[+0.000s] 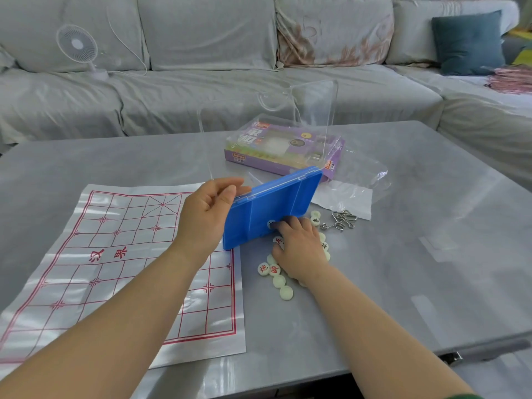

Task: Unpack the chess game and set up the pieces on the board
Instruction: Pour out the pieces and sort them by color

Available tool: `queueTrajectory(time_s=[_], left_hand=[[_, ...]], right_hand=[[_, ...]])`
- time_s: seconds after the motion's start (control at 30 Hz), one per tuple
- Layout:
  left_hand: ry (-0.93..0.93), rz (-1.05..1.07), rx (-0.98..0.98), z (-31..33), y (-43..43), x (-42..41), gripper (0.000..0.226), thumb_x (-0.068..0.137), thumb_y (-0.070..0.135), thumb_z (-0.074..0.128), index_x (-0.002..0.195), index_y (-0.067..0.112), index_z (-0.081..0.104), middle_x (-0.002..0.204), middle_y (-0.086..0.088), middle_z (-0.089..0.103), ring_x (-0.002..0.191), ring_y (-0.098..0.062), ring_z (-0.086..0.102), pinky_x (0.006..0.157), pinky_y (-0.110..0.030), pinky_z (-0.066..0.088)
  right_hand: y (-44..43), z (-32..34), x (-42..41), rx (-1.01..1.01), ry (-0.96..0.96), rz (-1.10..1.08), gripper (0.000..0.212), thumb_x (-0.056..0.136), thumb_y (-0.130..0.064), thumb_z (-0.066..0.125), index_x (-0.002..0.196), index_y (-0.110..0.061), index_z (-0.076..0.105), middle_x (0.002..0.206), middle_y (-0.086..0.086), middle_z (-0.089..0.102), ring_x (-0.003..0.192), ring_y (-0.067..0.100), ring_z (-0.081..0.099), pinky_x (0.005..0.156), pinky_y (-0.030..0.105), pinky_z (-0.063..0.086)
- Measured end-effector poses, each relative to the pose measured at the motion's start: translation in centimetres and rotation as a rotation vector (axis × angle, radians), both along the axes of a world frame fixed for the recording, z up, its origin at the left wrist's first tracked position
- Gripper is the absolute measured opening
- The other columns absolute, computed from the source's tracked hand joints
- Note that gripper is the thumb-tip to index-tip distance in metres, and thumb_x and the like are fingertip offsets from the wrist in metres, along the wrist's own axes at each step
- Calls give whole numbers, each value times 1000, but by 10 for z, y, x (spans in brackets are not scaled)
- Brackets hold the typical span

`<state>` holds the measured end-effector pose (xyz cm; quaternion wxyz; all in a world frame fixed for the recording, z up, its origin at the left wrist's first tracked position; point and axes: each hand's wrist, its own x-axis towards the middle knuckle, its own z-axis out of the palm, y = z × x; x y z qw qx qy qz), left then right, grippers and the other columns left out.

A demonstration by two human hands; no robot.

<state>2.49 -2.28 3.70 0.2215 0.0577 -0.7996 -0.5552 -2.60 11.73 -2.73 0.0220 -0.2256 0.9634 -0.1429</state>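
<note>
Grips the blue case (273, 203) by its upper left corner with the left hand (210, 211), thumb and fingers pinching the rim. Holds it tipped up on its lower edge on the table (431, 240), with the clear lid (313, 110) swung open above. Rests the right hand (300, 250) at the case's lower edge, fingers bent over loose white chess pieces (275, 270); cannot tell whether any is gripped. Left of the case and partly under it, a red-lined board sheet (115, 254), lying flat. Beyond the case, a purple box (276, 156); right of the case, a metal wire puzzle (341, 220).
</note>
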Motion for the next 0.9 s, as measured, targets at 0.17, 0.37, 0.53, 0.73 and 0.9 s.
queueTrajectory(time_s=[0.17,0.37,0.53,0.73,0.9], left_hand=[[-11,-10,4,1,0,1,19,94,11,40,97,22,55,82,22,57,73,28,49,64,8,34],[-2,-22,34,2,-1,0,20,95,10,40,94,22,56,82,20,59,74,26,51,65,7,34],[11,-18,33,1,-4,-3,21,94,11,41,93,24,57,83,20,59,75,24,52,66,7,34],[11,-12,39,2,-7,-3,27,94,13,41,86,35,54,84,22,59,75,24,52,67,7,35],[-13,24,27,2,-8,-6,21,95,18,40,92,33,55,89,20,57,81,13,52,63,7,34]], right_hand=[[-16,4,-5,-31,-17,-147,37,95,-33,35,125,-15,49,129,5,49,122,27,36,103,34,23],[-36,8,-6,4,43,-231,31,93,-30,40,115,-14,54,119,5,56,114,27,41,101,38,23],[-42,7,-4,-35,45,-197,27,91,-22,43,115,-14,52,119,6,56,113,26,41,97,36,23],[-34,9,0,-192,45,-192,31,88,-24,47,118,-17,53,117,2,57,115,23,41,95,29,19],[-6,7,8,-185,32,-160,27,88,-25,49,112,-20,59,116,-2,56,115,20,40,95,25,19]])
